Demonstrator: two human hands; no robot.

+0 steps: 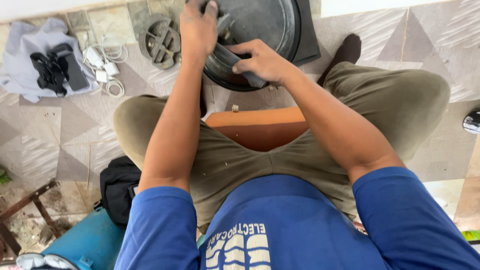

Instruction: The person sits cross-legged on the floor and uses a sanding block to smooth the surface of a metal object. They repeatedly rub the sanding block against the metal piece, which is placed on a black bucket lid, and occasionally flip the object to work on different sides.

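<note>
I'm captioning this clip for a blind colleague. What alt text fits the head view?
Seated person's left hand and right hand grip a dark handle-like part on a round black pan-shaped appliance on the tiled floor, between their knees. White cables lie left.

Single head cam, looks steeply down over wearer's chest and lap, close; both forearms run toward 12 o'clock, tiled floor (pixel 60 145) fills edges; no 2nd view to overlap
</note>
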